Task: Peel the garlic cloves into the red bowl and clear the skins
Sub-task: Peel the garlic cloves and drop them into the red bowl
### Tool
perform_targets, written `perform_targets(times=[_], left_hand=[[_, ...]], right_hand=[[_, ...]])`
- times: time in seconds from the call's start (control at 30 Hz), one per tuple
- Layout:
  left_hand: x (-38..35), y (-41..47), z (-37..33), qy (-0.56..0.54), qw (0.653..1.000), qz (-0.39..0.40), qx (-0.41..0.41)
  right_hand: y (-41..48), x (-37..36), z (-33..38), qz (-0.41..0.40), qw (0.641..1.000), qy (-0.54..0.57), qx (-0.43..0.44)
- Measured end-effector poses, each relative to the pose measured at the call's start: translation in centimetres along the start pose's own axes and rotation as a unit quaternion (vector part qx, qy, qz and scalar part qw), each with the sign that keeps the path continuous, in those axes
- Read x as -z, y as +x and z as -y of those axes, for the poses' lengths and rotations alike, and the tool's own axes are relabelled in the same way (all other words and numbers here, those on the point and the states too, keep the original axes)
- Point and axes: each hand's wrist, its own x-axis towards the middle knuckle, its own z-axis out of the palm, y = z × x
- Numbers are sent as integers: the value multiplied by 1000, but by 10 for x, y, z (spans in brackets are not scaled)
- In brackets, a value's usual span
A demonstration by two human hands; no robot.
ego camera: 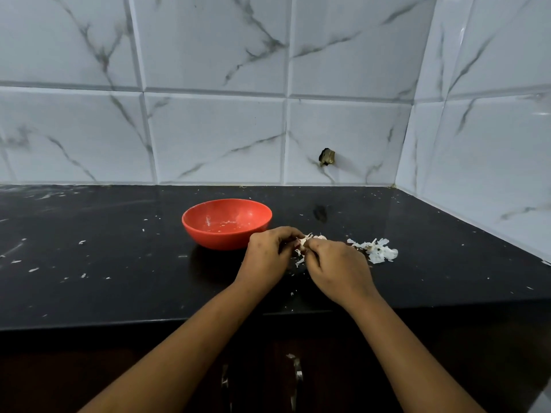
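From the head view, both hands meet over the black desk (119, 263). The left hand (268, 251) and right hand (337, 263) have their fingers curled, pinching a garlic clove (303, 241) between them, with loose skin hanging from it. The red bowl (226, 223) sits at ten o'clock from the hands, just beside the left knuckles. A pile of skins (377, 250) lies at three o'clock, near the right hand.
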Motion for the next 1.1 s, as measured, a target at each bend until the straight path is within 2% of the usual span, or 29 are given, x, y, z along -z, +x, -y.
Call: perform_targets(times=[0.17, 0.43, 0.57, 0.77, 1.1], left_hand=[[1, 1, -2, -43, 998, 13, 34], [3, 2, -1, -159, 982, 8, 99], [3, 2, -1, -159, 982, 15, 96], [3, 1, -6, -225, 966, 26, 127], [2, 0, -6, -288, 941, 97, 146]], right_hand=[[1, -2, -2, 14, 1000, 2, 7], [3, -5, -7, 35, 996, 75, 10], [3, -6, -10, 24, 996, 86, 7], [5, -4, -9, 17, 991, 134, -16], [5, -6, -11, -34, 985, 169, -16]])
